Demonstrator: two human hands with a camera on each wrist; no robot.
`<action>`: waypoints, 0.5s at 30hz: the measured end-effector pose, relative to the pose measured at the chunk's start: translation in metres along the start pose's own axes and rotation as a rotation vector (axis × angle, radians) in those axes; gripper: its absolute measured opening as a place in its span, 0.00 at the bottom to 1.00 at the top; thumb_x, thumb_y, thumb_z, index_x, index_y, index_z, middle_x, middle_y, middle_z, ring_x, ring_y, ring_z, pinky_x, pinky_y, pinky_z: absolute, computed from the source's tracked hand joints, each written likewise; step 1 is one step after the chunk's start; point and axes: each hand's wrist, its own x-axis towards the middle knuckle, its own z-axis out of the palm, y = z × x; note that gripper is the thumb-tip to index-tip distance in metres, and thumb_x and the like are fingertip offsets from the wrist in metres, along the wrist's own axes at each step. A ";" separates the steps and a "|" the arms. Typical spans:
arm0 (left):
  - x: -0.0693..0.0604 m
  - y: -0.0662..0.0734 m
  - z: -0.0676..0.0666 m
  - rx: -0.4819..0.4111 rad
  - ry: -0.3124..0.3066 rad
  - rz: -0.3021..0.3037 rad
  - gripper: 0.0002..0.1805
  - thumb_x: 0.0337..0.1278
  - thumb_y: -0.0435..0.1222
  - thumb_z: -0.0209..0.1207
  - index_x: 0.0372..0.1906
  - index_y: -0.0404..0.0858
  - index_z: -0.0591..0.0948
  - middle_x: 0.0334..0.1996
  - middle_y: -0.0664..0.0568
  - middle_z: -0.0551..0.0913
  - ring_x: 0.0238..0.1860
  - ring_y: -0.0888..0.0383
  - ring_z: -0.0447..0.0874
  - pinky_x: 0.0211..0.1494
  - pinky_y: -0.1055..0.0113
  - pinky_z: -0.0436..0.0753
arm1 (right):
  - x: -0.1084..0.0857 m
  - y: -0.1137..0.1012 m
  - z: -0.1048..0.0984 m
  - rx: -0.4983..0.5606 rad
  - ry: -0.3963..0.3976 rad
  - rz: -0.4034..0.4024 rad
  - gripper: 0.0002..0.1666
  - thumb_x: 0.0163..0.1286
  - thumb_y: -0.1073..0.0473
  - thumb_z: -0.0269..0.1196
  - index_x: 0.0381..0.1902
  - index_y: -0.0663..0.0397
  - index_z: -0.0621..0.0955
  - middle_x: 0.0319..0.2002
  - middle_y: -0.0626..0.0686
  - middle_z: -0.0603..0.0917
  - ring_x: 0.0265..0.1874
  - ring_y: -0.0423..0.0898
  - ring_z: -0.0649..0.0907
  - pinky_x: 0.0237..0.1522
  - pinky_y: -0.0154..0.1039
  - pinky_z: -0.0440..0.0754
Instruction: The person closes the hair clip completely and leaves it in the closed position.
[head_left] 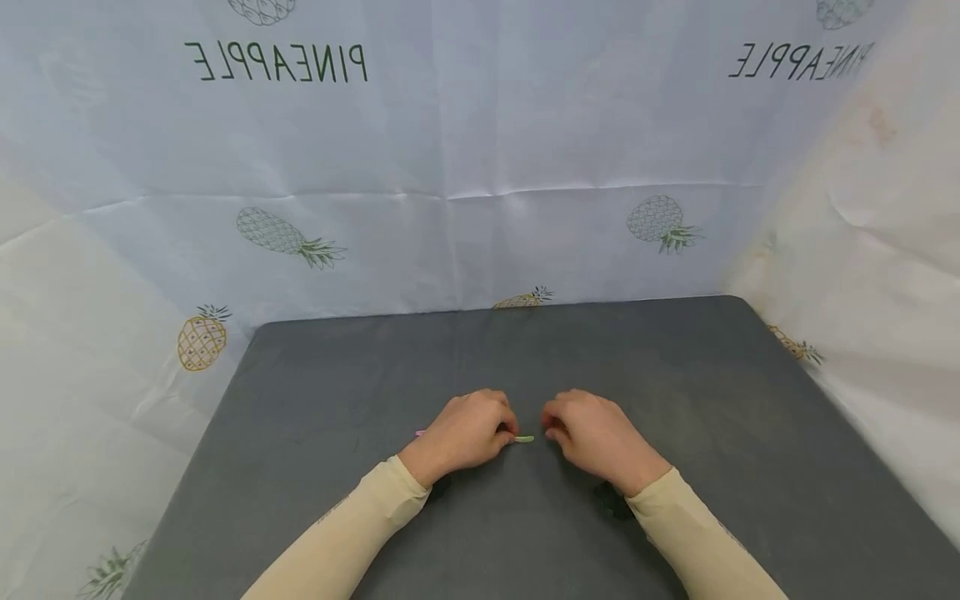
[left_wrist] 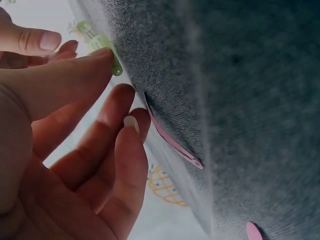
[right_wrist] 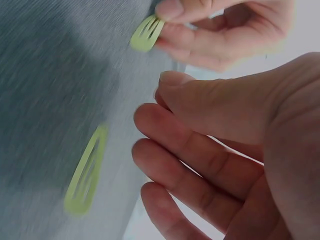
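Note:
My left hand (head_left: 468, 429) pinches a green snap hair clip (head_left: 525, 439) by one end between thumb and forefinger, just above the dark grey table. In the left wrist view, a pink hair clip (left_wrist: 175, 142) lies beyond the curled fingertips, with part of a second pink clip (left_wrist: 254, 231) at the bottom edge. Facing the left hand across a small gap, my right hand (head_left: 600, 437) has loosely bent fingers and nothing visible in its grasp. Another green hair clip (right_wrist: 86, 172) lies on the table beside its fingertips in the right wrist view.
The grey table (head_left: 360, 367) reaches back to a white curtain (head_left: 480, 150) printed with pineapples, which also hangs along both sides. A dark device (head_left: 613, 500) sits under the right wrist.

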 end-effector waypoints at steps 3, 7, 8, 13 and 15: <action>0.003 0.000 0.002 0.014 0.004 -0.019 0.06 0.69 0.36 0.71 0.36 0.50 0.94 0.37 0.60 0.87 0.40 0.61 0.84 0.40 0.66 0.84 | -0.006 0.008 -0.007 -0.009 -0.010 0.048 0.09 0.65 0.62 0.79 0.35 0.43 0.89 0.33 0.41 0.86 0.34 0.40 0.83 0.37 0.39 0.84; 0.006 0.000 0.003 0.019 -0.006 -0.040 0.07 0.69 0.35 0.70 0.37 0.50 0.94 0.37 0.59 0.86 0.40 0.60 0.84 0.39 0.66 0.83 | -0.014 0.020 -0.013 -0.026 -0.010 0.085 0.09 0.64 0.62 0.79 0.37 0.45 0.89 0.34 0.42 0.85 0.35 0.41 0.83 0.37 0.41 0.85; 0.007 0.001 0.003 0.015 -0.008 -0.044 0.07 0.70 0.35 0.70 0.37 0.50 0.94 0.38 0.59 0.86 0.41 0.60 0.84 0.38 0.66 0.83 | -0.016 0.023 -0.014 -0.032 -0.007 0.088 0.09 0.64 0.62 0.79 0.37 0.45 0.89 0.33 0.42 0.85 0.35 0.41 0.83 0.38 0.41 0.85; 0.010 0.004 0.003 0.013 -0.014 -0.068 0.04 0.68 0.37 0.71 0.40 0.49 0.94 0.39 0.57 0.87 0.41 0.58 0.86 0.39 0.63 0.85 | -0.021 0.032 -0.013 -0.054 -0.006 0.094 0.10 0.62 0.62 0.80 0.37 0.45 0.89 0.34 0.42 0.86 0.36 0.42 0.84 0.39 0.43 0.85; 0.011 0.007 0.003 0.023 -0.013 -0.076 0.03 0.68 0.39 0.72 0.41 0.48 0.94 0.39 0.57 0.87 0.41 0.58 0.86 0.41 0.61 0.86 | -0.022 0.035 -0.011 -0.053 -0.009 0.094 0.10 0.61 0.62 0.80 0.37 0.46 0.89 0.34 0.43 0.86 0.36 0.43 0.84 0.39 0.43 0.85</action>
